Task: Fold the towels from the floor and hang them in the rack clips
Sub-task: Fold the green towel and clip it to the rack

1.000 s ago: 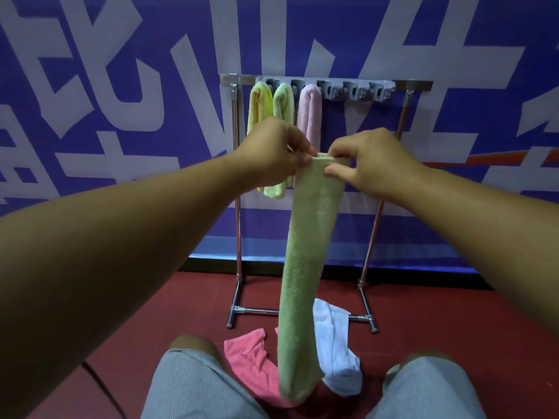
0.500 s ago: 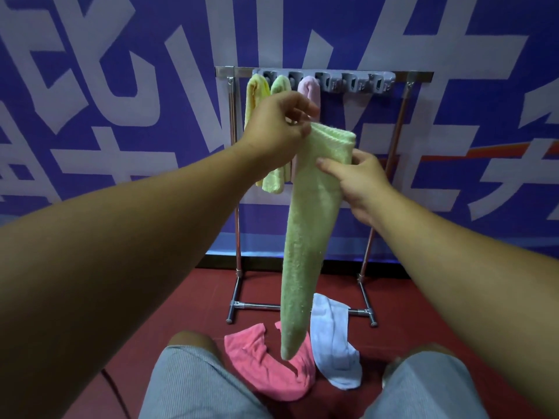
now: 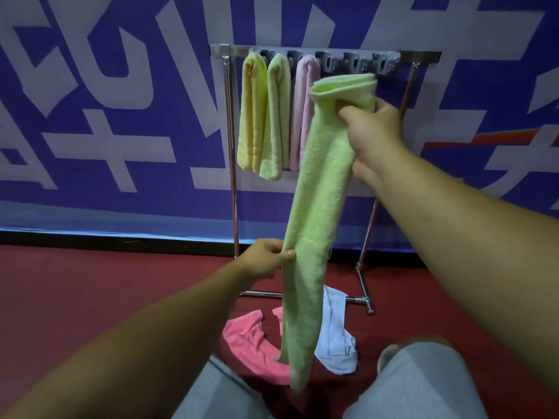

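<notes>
Green terry, a folded towel (image 3: 317,207), is gripped near its top by the closed right hand (image 3: 375,137) and pinched lower down by the left hand (image 3: 266,261) (presumably to straighten it) before the rack clips (image 3: 357,66).

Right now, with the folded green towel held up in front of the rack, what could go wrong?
1. The long folded light-green terry towel is held only near its top by the right hand and pinched at one edge by the left hand; the fold may open.
2. Its tail hangs over the pink cloth and the pale blue cloth on the floor and might drag them.
3. It could brush the hung pale pink towel.
</notes>
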Action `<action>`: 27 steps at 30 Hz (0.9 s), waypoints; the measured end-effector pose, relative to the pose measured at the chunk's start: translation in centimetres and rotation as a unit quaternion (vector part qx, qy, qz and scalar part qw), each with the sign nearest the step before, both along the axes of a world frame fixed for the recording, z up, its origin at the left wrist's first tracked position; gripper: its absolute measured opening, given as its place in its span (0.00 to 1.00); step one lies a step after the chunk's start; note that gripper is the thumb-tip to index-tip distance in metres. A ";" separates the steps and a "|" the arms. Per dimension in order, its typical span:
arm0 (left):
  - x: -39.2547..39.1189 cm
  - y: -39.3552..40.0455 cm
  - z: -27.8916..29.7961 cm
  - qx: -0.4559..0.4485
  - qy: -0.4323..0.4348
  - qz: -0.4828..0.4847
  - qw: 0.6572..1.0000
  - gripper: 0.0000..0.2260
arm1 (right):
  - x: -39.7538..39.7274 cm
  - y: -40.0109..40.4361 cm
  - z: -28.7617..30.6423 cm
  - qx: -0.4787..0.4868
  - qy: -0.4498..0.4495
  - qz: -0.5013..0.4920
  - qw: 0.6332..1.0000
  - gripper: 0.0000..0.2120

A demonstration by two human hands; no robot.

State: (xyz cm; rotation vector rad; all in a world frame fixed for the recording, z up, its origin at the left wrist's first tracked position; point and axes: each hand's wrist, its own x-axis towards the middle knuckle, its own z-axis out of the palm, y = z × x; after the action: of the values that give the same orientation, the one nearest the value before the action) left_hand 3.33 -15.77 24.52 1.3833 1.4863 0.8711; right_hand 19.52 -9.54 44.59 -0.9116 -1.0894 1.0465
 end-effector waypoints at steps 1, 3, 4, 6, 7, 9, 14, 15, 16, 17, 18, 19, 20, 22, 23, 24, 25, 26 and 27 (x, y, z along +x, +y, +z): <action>-0.3 0.1 -0.2 -0.015 -0.021 -0.009 1.000 0.10 | 0.3 0.6 -0.3 -0.012 -0.012 -0.034 0.999 0.07; -0.5 0.2 0.3 -0.048 -0.074 -0.041 0.995 0.13 | 1.0 1.6 -1.4 -0.054 -0.074 -0.122 0.988 0.17; -0.4 0.3 1.1 -0.057 -0.098 -0.054 0.992 0.13 | 1.4 2.0 -2.2 -0.052 -0.157 -0.183 0.969 0.24; -0.1 0.7 3.5 -0.056 -0.152 -0.062 0.985 0.13 | 1.5 1.5 -3.8 0.075 -0.353 -0.204 0.910 0.34; 0.1 1.3 5.0 -0.053 -0.179 -0.062 0.980 0.14 | 1.1 1.4 -4.5 0.146 -0.408 -0.151 0.888 0.33; 0.5 2.7 8.1 -0.049 -0.218 -0.067 0.973 0.17 | -0.1 1.5 -5.6 0.137 -0.421 0.019 0.897 0.22; 0.6 5.8 15.3 -0.083 -0.146 -0.121 0.978 0.14 | -0.5 2.7 -5.8 0.033 -0.344 0.139 0.928 0.12; 0.6 6.3 16.7 -0.090 -0.115 -0.125 0.981 0.14 | -0.3 3.0 -5.2 0.033 -0.332 0.129 0.934 0.13; 0.5 6.8 18.0 -0.091 -0.088 -0.127 0.984 0.14 | -0.2 3.4 -4.6 0.032 -0.330 0.114 0.936 0.15; 0.4 7.3 19.4 -0.088 -0.068 -0.127 0.986 0.13 | 0.0 3.8 -4.0 0.032 -0.339 0.102 0.935 0.17; 0.2 7.9 20.7 -0.081 -0.051 -0.126 0.987 0.13 | 0.2 4.4 -3.4 0.040 -0.355 0.091 0.930 0.19; 0.0 8.5 21.8 -0.077 -0.033 -0.125 0.989 0.12 | 0.4 4.9 -2.8 0.059 -0.376 0.075 0.922 0.21; -0.3 9.1 22.7 -0.076 -0.008 -0.128 0.989 0.10 | 0.7 5.5 -2.2 0.084 -0.399 0.054 0.912 0.23; -0.9 10.4 23.9 -0.087 0.060 -0.150 0.983 0.12 | 1.3 6.8 -0.9 0.135 -0.421 0.012 0.897 0.25; -1.1 11.0 24.0 -0.095 0.097 -0.160 0.978 0.15 | 1.7 7.6 -0.3 0.151 -0.412 -0.005 0.899 0.25; -1.3 11.7 23.9 -0.100 0.128 -0.169 0.972 0.15 | 2.0 8.5 0.4 0.156 -0.391 -0.018 0.907 0.24; -1.2 12.3 23.8 -0.096 0.147 -0.175 0.969 0.13 | 2.4 9.6 1.0 0.152 -0.371 -0.030 0.916 0.24; -1.0 13.0 23.6 -0.084 0.147 -0.181 0.969 0.11 | 2.9 10.7 1.6 0.140 -0.355 -0.035 0.924 0.23; -0.8 13.8 23.6 -0.065 0.128 -0.181 0.973 0.11 | 3.4 11.8 2.2 0.120 -0.346 -0.036 0.930 0.23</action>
State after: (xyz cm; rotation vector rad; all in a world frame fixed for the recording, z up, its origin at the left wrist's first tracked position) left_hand 2.52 -1.96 48.10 1.6453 1.3881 0.3708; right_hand 22.88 2.28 46.74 -1.1427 -1.7094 0.5052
